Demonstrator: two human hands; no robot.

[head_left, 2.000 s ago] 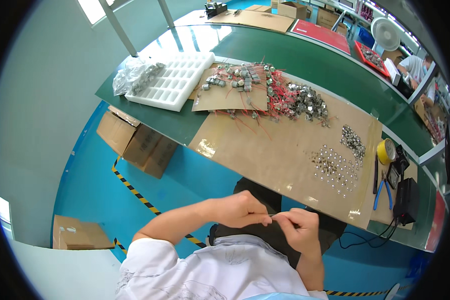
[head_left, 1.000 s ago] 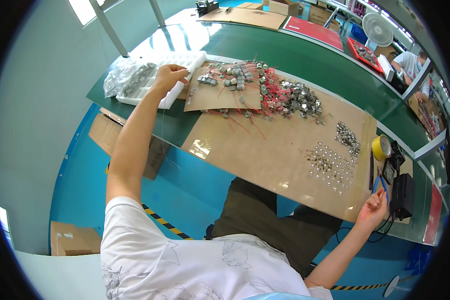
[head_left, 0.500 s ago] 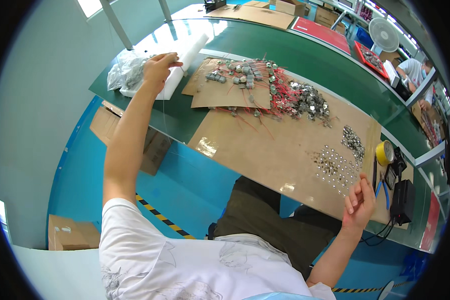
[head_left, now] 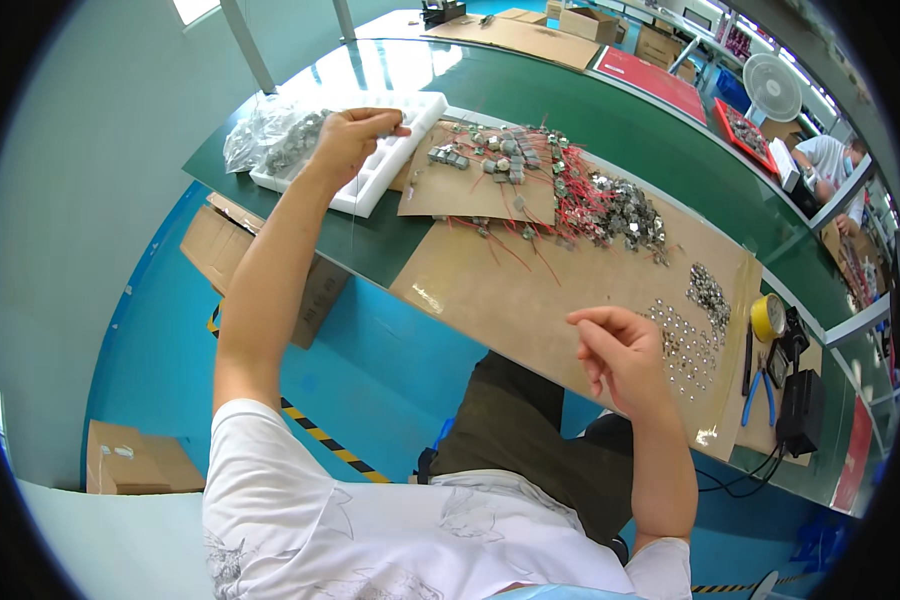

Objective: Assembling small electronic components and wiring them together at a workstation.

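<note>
My left hand [head_left: 358,145] is closed in a pinch over the white foam tray [head_left: 370,195]; whatever is in its fingertips is too small to make out. The tray has several pockets and lies beside a clear plastic bag [head_left: 260,140] of small parts. My right hand [head_left: 625,355] hovers above the brown cardboard sheet [head_left: 510,310], its thumb and forefinger brought together and the other fingers curled. Anything between those tips cannot be made out. Close to the right hand, small shiny metal parts [head_left: 685,345] are spread on the cardboard.
Grey components [head_left: 510,160] with red wires lie on a smaller cardboard piece, next to a heap of metal parts [head_left: 630,215]. Yellow tape [head_left: 767,317], blue-handled pliers [head_left: 758,395] and a black box [head_left: 802,410] stand at the right. Another person [head_left: 828,165] sits farther back.
My left hand has moved right, and the foam tray now shows its pockets, where before it looked tilted up. My right hand has moved left, away from the pliers.
</note>
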